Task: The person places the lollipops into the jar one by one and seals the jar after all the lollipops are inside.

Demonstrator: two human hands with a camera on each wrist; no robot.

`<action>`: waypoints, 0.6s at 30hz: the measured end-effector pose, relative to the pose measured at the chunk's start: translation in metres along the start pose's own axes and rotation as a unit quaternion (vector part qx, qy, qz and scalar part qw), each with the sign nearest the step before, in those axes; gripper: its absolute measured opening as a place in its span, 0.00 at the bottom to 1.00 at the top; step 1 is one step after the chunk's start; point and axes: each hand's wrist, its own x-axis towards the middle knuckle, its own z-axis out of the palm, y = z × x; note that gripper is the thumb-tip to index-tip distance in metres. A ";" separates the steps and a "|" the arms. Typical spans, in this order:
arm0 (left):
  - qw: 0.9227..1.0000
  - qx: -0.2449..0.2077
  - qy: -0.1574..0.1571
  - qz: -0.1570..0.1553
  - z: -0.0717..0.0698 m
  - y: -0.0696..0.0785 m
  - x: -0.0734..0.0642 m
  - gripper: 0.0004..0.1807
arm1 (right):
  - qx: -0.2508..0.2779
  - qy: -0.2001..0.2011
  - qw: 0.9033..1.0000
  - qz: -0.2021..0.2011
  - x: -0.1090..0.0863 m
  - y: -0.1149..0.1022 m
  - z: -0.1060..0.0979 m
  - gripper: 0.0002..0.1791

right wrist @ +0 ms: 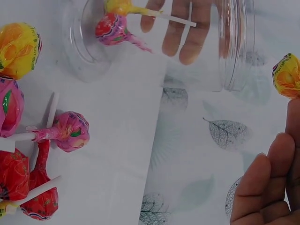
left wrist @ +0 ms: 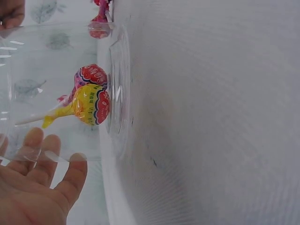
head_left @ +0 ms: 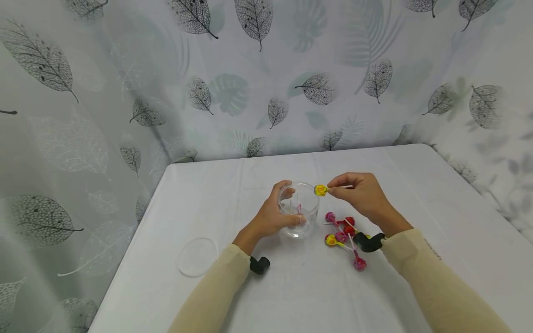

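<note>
My left hand [head_left: 269, 213] grips a clear plastic jar [head_left: 307, 222] around its side, with the mouth facing up. Two wrapped lollipops stand inside on the bottom: a yellow one [left wrist: 90, 104] and a pink-and-red one [right wrist: 112, 30]. Just right of the rim, my right hand [head_left: 363, 194] pinches another yellow lollipop [head_left: 320, 190] by its stick, the candy end toward the jar. Beneath that hand lies a loose pile of red, pink and yellow lollipops, among them a pink lollipop [head_left: 360, 263] nearest me and a yellow lollipop [head_left: 331, 239] at the left.
A clear round lid [head_left: 197, 257] lies flat on the white tabletop [head_left: 291, 296], left of my left forearm. Leaf-patterned curtain [head_left: 258, 115] stands behind the table and along both sides. Dark wrist camera mounts [head_left: 260, 265] sit on both wrists, the right one above the pile.
</note>
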 end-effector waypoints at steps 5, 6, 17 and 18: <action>1.000 -0.001 -0.002 -0.004 0.000 0.000 0.000 0.56 | 0.004 -0.009 1.000 0.003 0.000 -0.003 0.003 0.10; 1.000 -0.001 -0.002 -0.004 0.000 0.001 0.000 0.57 | 0.004 -0.010 1.000 0.004 0.000 -0.004 0.004 0.10; 1.000 -0.006 0.000 -0.007 0.001 0.001 0.000 0.56 | -0.010 -0.019 1.000 0.003 0.002 -0.004 0.010 0.08; 1.000 -0.006 0.000 -0.007 0.001 0.001 0.000 0.56 | -0.011 -0.019 1.000 0.003 0.003 -0.004 0.010 0.08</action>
